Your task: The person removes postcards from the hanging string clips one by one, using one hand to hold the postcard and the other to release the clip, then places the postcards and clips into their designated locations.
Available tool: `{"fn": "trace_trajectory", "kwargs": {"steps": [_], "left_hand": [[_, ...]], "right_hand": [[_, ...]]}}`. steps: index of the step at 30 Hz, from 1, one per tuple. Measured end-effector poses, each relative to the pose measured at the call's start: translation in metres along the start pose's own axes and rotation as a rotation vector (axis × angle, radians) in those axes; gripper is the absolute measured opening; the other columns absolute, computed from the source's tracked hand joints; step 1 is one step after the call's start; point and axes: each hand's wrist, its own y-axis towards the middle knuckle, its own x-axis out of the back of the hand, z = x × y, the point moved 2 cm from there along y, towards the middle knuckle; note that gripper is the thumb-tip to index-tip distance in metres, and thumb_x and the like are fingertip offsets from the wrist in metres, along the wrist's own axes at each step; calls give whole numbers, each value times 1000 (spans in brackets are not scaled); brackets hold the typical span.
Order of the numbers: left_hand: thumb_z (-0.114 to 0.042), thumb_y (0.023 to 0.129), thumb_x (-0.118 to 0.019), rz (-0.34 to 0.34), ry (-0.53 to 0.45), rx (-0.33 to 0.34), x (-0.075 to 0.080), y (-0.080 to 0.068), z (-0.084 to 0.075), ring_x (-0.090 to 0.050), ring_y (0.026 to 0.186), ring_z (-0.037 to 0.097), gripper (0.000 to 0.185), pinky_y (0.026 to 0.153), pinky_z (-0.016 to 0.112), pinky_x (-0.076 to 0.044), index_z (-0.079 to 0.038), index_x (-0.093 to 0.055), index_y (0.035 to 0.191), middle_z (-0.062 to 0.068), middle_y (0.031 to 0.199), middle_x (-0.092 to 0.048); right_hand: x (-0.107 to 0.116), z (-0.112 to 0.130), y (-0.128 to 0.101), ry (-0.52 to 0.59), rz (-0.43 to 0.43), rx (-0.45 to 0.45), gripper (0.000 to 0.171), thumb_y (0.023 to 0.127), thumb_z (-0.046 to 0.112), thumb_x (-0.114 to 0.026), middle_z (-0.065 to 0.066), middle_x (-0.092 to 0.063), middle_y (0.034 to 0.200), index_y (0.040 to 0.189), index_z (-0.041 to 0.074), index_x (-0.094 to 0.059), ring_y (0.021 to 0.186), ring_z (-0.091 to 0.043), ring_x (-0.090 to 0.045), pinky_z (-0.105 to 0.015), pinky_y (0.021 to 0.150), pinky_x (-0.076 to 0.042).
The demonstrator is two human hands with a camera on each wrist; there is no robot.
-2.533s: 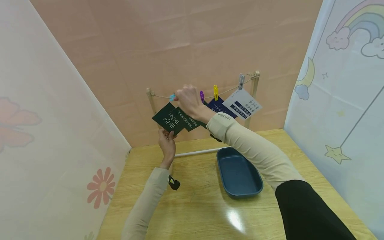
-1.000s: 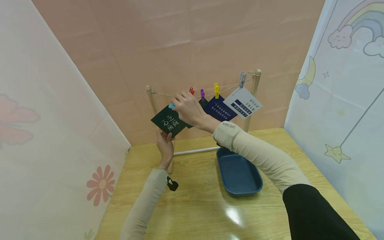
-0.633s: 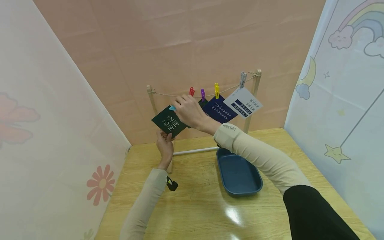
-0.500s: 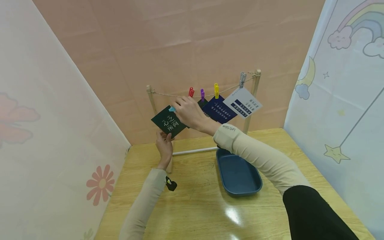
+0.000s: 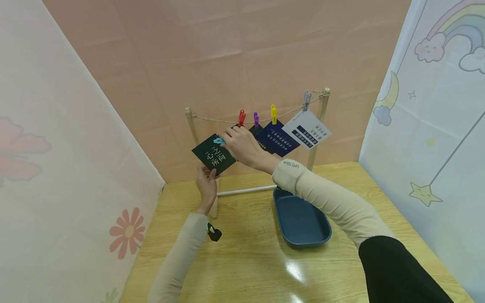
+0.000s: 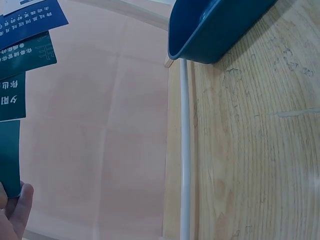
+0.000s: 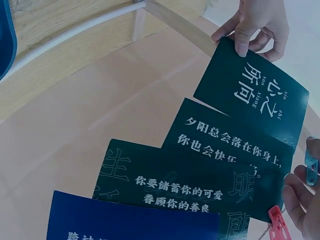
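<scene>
**Dark green card held by its lower corner, blue peg at its top**

We see the left hand (image 5: 207, 185) pinching the lower corner of a dark green card (image 5: 214, 154), thumb on its face. The card is a tilted square with large white characters and a smaller line of letters beside them; it sits in front of the wooden rack (image 5: 192, 128), below the string (image 5: 212, 121) and off it, near the rack's left post. In the right wrist view the same card (image 7: 252, 95) overlaps a second green card (image 7: 225, 145) behind it.

Our right hand (image 5: 242, 145) is curled over the card's upper edge, its fingertips pinching a light blue clothespin (image 5: 218, 140) that touches the top of the card.

On the string hang a red peg (image 5: 241, 118), a purple peg (image 5: 255, 120), a yellow peg (image 5: 273, 114) holding a navy card (image 5: 276, 139), and a grey peg (image 5: 306, 101) holding a white card (image 5: 306, 130). A blue tray (image 5: 302, 221) lies on the wooden table (image 5: 246, 256) below the right forearm.
</scene>
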Motion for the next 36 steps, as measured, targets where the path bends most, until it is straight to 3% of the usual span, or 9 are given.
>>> {"fn": "trace_trajectory", "kwargs": {"steps": [11,18,28,36], "left_hand": [[1,98,-56,26,15,27,5,-4,7,-66,87,40,18,74,39,-60,9,-49,113,28,99,-61],[5,97,-57,33,16,51,6,-6,10,-64,86,41,20,76,50,-58,11,-49,115,27,99,-59],[3,96,-61,22,84,63,9,-10,11,-66,81,36,18,71,40,-59,6,-51,111,23,93,-62],[4,94,-63,19,138,91,11,-12,13,-65,78,36,18,67,34,-59,7,-53,109,23,89,-62]], "right_hand": [[-3,-4,-9,25,-11,13,24,94,20,-71,-12,-64,110,112,3,-71,91,-27,-61,-35,79,-51],[-7,-7,-13,31,-39,10,23,93,21,-73,-12,-59,103,109,4,-73,78,-23,-58,-32,69,-50],[-13,-10,-23,17,-11,8,23,98,26,-65,-8,-56,94,108,6,-73,64,-18,-46,-27,55,-38],[-17,-11,-30,21,11,-8,22,97,24,-66,-8,-57,94,109,7,-74,64,-17,-50,-27,56,-44]]}}
